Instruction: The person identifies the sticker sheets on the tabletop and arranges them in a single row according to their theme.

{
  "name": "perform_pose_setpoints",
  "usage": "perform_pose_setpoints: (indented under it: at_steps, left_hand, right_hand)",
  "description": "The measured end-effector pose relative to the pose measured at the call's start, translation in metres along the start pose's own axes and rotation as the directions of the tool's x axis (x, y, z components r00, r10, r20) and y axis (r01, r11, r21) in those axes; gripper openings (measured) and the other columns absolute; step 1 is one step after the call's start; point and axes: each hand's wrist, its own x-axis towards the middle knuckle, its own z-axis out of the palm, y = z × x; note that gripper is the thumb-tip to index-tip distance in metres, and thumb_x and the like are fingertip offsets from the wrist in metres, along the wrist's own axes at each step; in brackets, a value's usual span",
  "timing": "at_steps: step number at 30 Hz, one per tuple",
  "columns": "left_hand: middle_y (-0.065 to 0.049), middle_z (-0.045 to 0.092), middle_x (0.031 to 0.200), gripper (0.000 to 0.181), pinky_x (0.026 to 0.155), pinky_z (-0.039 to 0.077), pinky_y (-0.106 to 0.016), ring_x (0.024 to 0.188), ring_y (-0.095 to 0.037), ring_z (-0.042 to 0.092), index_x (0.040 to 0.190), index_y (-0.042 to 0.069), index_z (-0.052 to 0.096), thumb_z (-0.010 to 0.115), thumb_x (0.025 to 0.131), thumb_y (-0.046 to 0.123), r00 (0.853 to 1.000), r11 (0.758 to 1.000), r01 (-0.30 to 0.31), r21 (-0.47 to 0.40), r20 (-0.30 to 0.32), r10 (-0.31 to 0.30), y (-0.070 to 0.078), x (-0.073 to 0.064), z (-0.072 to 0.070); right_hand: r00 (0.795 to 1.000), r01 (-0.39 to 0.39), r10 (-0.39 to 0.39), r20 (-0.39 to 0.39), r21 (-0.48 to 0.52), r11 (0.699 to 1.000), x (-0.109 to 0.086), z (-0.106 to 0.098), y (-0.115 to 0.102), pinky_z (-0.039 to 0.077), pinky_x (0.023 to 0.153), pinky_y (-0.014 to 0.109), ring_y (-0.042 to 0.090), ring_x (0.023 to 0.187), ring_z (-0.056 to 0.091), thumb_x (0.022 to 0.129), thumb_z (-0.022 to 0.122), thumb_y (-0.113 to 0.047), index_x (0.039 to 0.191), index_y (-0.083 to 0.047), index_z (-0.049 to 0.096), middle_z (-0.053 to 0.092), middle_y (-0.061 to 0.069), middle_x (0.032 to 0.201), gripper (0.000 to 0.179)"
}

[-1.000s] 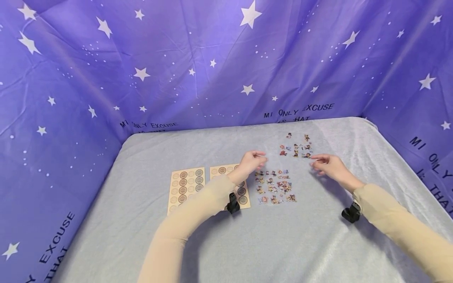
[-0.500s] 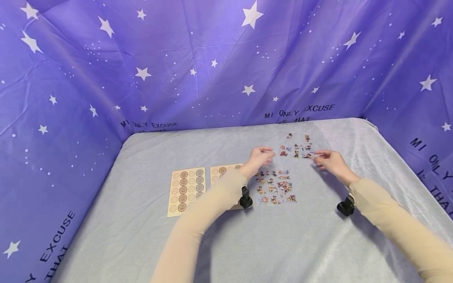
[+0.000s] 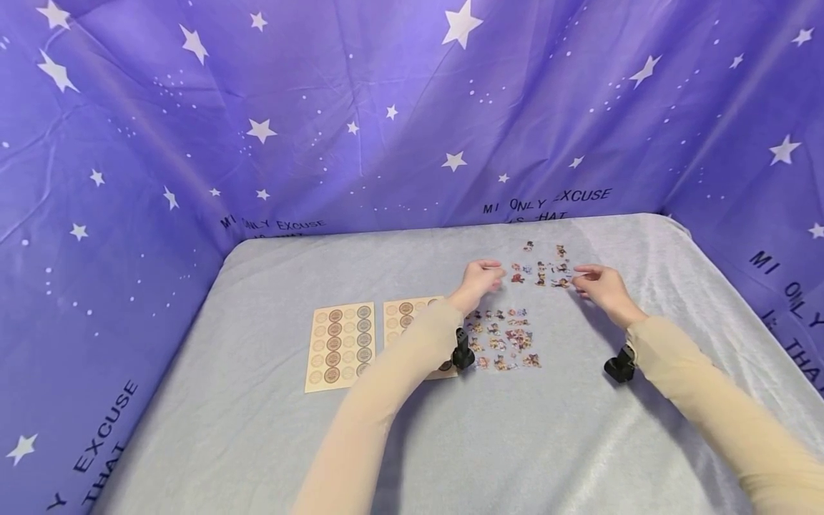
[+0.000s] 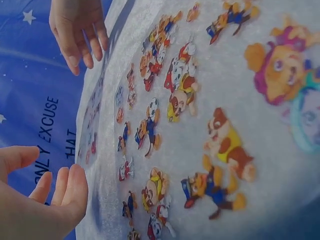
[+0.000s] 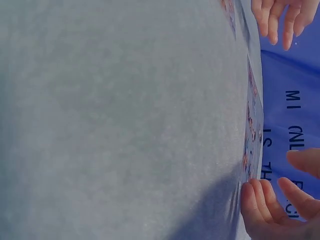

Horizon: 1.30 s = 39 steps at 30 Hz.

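Two clear sticker sheets with cartoon puppies lie on the table, the far sheet [image 3: 541, 275] and the near sheet [image 3: 506, 340]. By the far sheet's left side is my left hand [image 3: 479, 281], its fingers loosely bent and nothing seen in them. My right hand [image 3: 604, 292] is at that sheet's right edge; in the right wrist view, its fingertips [image 5: 248, 192] come down at the sheet's side, with the thumb apart. Whether they touch it I cannot tell. The left wrist view shows the near sheet's puppy stickers [image 4: 210, 187] close up, below my left hand [image 4: 47, 200].
Two cream sheets of round stickers lie to the left; my left sleeve [image 3: 412, 350] covers much of the right-hand one [image 3: 394, 309], while the left-hand one [image 3: 341, 347] shows more fully. A grey cloth [image 3: 257, 443] covers the table. Purple starry curtains [image 3: 360, 86] stand around it.
My left hand has moved right and farther away, from beside the near sheet to the far sheet's left side. My right hand has shifted only slightly. Both puppy sheets stay about in place.
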Motion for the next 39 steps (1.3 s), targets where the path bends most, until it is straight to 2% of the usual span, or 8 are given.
perform_pose_setpoints:
  at_steps: [7, 15, 22, 29, 31, 34, 35, 39]
  left_hand:
    - [-0.012, 0.062, 0.093, 0.029, 0.077, 0.050, -0.034, 0.090, -0.029, 0.059, 0.109, -0.003, 0.059, 0.059, 0.081, 0.003, 0.997, 1.000, 0.009, -0.006, -0.078, -0.010, -0.004, 0.011, 0.008]
    - [-0.007, 0.061, 0.091, 0.027, 0.074, 0.049, -0.032, 0.087, -0.026, 0.058, 0.107, 0.002, 0.061, 0.060, 0.081, 0.006, 0.991, 0.999, 0.028, 0.033, -0.131, -0.024, -0.009, 0.019, 0.017]
    - [-0.006, 0.060, 0.102, 0.028, 0.076, 0.046, -0.032, 0.090, -0.022, 0.056, 0.107, 0.007, 0.062, 0.061, 0.080, 0.005, 0.985, 0.996, 0.038, 0.077, -0.172, -0.024, -0.014, 0.026, 0.025]
    - [0.001, 0.061, 0.092, 0.030, 0.062, 0.046, -0.027, 0.077, -0.012, 0.056, 0.106, 0.014, 0.063, 0.063, 0.078, 0.008, 0.986, 0.992, -0.039, 0.121, -0.158, 0.058, -0.104, 0.139, 0.043]
    - [-0.001, 0.061, 0.092, 0.032, 0.061, 0.046, -0.026, 0.076, -0.012, 0.056, 0.109, 0.011, 0.062, 0.061, 0.078, 0.005, 0.983, 0.988, -0.034, 0.151, -0.173, 0.060, -0.113, 0.152, 0.047]
    - [-0.002, 0.061, 0.096, 0.035, 0.066, 0.047, -0.026, 0.082, -0.013, 0.057, 0.113, 0.010, 0.059, 0.059, 0.079, 0.005, 0.985, 0.982, -0.037, 0.183, -0.157, 0.067, -0.112, 0.152, 0.048]
    - [-0.001, 0.060, 0.093, 0.036, 0.062, 0.046, -0.024, 0.078, -0.011, 0.056, 0.112, 0.009, 0.060, 0.058, 0.077, 0.002, 0.983, 0.979, -0.069, 0.192, -0.154, 0.100, -0.113, 0.152, 0.047]
    - [0.001, 0.059, 0.098, 0.039, 0.065, 0.047, -0.022, 0.083, -0.011, 0.056, 0.115, 0.012, 0.058, 0.059, 0.077, 0.002, 0.989, 0.974, -0.053, 0.222, -0.126, 0.082, -0.108, 0.147, 0.048]
  right_hand:
    - [0.999, -0.001, 0.001, -0.049, 0.003, 1.000, 0.006, 0.002, 0.001, 0.050, 0.063, 0.016, -0.003, 0.062, 0.054, 0.085, 0.050, -0.005, 0.118, 0.019, 0.042, 0.056, 0.014, 0.087, 0.042]
    - [0.995, 0.000, -0.005, -0.096, -0.054, 0.999, 0.011, 0.005, 0.003, 0.046, 0.058, 0.011, -0.006, 0.059, 0.050, 0.085, 0.051, -0.007, 0.118, 0.018, 0.044, 0.053, 0.030, 0.098, 0.042]
    - [0.994, -0.020, 0.016, -0.106, -0.043, 0.999, 0.015, 0.006, 0.005, 0.046, 0.058, 0.012, -0.006, 0.058, 0.050, 0.084, 0.053, -0.009, 0.118, 0.017, 0.044, 0.058, 0.022, 0.092, 0.044]
    - [0.995, -0.038, 0.034, -0.093, -0.042, 0.998, 0.017, 0.007, 0.007, 0.045, 0.059, 0.010, -0.006, 0.059, 0.049, 0.085, 0.051, -0.009, 0.122, 0.017, 0.040, 0.052, 0.031, 0.102, 0.047]
    - [0.995, -0.045, 0.042, -0.085, -0.032, 0.998, 0.018, 0.007, 0.007, 0.044, 0.060, 0.009, -0.007, 0.060, 0.048, 0.085, 0.051, -0.008, 0.123, 0.017, 0.038, 0.050, 0.032, 0.105, 0.047]
    - [0.996, -0.049, 0.049, -0.076, 0.003, 0.999, 0.020, 0.007, 0.008, 0.044, 0.061, 0.008, -0.009, 0.061, 0.048, 0.085, 0.051, -0.007, 0.123, 0.019, 0.037, 0.051, 0.031, 0.104, 0.048]
    - [0.996, -0.049, 0.050, -0.073, 0.020, 0.999, 0.021, 0.006, 0.009, 0.045, 0.061, 0.008, -0.010, 0.062, 0.048, 0.085, 0.051, -0.006, 0.122, 0.020, 0.036, 0.052, 0.028, 0.102, 0.048]
    - [0.997, -0.047, 0.052, -0.057, 0.085, 0.995, 0.023, 0.005, 0.010, 0.047, 0.064, 0.009, -0.011, 0.063, 0.048, 0.084, 0.051, -0.002, 0.120, 0.023, 0.035, 0.057, 0.009, 0.086, 0.047]
